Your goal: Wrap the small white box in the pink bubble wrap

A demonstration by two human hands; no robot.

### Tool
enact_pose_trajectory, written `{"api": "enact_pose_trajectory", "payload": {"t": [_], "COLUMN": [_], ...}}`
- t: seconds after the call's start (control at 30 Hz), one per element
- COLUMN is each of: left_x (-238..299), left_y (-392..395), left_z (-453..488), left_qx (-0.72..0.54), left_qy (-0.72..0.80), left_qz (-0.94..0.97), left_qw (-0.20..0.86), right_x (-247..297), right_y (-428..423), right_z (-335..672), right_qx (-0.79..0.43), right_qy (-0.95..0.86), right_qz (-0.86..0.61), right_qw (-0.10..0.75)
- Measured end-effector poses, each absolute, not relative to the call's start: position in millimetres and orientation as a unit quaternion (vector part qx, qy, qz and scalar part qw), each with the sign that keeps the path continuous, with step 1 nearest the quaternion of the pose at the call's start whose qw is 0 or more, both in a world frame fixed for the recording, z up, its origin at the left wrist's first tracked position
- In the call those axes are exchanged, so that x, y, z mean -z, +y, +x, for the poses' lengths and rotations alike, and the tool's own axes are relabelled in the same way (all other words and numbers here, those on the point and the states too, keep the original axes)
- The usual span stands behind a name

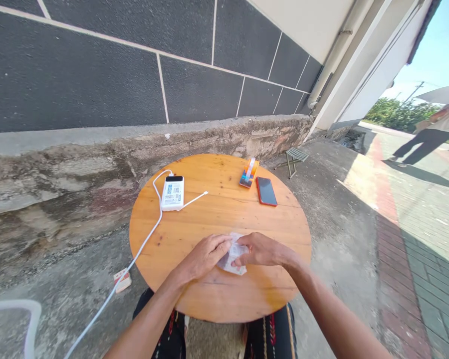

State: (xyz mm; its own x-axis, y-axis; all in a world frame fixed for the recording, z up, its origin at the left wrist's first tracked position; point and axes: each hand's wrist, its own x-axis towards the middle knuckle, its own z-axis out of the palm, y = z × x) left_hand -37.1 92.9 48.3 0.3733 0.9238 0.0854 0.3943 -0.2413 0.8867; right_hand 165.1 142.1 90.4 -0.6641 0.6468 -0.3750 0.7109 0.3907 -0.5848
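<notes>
A clear, crinkled plastic packet point(232, 260) lies on the round wooden table point(224, 301) near its front. My left hand point(206, 255) rests against the packet's left side, fingers stretched out and lying flat at its edge. From the right, my right hand point(261, 249) grips the packet, its thumb and curled fingers on the plastic. What is inside the packet, if anything, I cannot make out. Part of it is hidden under my fingers.
A white power bank point(173, 193) with a white cable point(149, 235) sits at the table's left. Farther back are an orange box point(249, 173) and a red-edged phone point(267, 191). A folding stool point(296, 155) stands beyond; a person point(430, 132) with an umbrella is at far right.
</notes>
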Motion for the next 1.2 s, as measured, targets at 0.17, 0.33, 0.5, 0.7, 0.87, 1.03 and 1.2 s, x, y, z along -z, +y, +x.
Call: {"api": "enact_pose_trajectory", "payload": {"t": [0.17, 0.33, 0.5, 0.7, 0.87, 1.03, 1.2], "left_x": [-37, -34, -36, -28, -18, -16, -16], "left_y": [81, 80, 86, 74, 63, 62, 60], "left_z": [-31, -26, -21, -17, -22, -24, -25], "left_qx": [-0.378, -0.396, -0.386, -0.405, -0.401, -0.402, -0.412], "left_qy": [0.486, 0.512, 0.52, 0.514, 0.473, 0.445, 0.44], "left_qz": [0.688, 0.666, 0.67, 0.671, 0.719, 0.743, 0.741], "left_qw": [0.384, 0.371, 0.363, 0.351, 0.314, 0.299, 0.297], "right_x": [-90, -87, -78, -61, -54, -56, -51], "right_y": [160, 149, 132, 105, 79, 79, 119], "right_z": [165, 163, 162, 171, 174, 180, 184], "right_qx": [0.347, 0.231, 0.225, 0.147, 0.127, 0.147, 0.241], "right_qy": [0.866, 0.857, 0.852, 0.875, 0.888, 0.884, 0.84], "right_qz": [0.357, 0.46, 0.464, 0.428, 0.397, 0.386, 0.402], "right_qw": [0.052, -0.023, -0.088, -0.171, -0.195, -0.22, -0.275]}}
